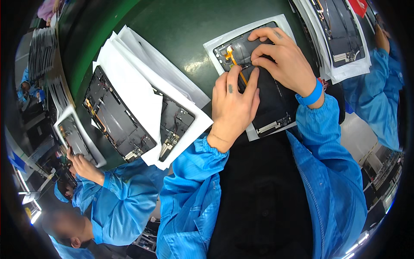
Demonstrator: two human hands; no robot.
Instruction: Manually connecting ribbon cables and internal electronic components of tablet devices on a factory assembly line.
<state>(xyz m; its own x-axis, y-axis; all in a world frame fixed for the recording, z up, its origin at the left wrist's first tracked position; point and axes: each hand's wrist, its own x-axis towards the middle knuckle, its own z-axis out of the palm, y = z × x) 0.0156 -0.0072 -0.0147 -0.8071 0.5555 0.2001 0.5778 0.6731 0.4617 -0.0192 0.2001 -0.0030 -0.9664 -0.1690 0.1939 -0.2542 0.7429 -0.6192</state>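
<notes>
In front of me a black tablet housing (pixel 276 101) lies on a white sheet, with an orange ribbon cable (pixel 231 56) along its upper left part. My left hand (pixel 235 101) rests over the housing's left side. Its thumb and forefinger are spread apart on either side of the cable's lower stretch. Over the upper right part bends my right hand (pixel 284 60), a blue band on its wrist. Thumb and forefinger come together in a pinch close to the housing's surface; anything between them is too small to make out.
To the left, more black housings (pixel 118 114) lie among stacked white sheets (pixel 129 73) on the green table (pixel 185 30). Another housing stack (pixel 340 30) stands at the upper right. A co-worker's hand (pixel 86 168) holds a panel at far left; another blue sleeve (pixel 375 95) shows at right.
</notes>
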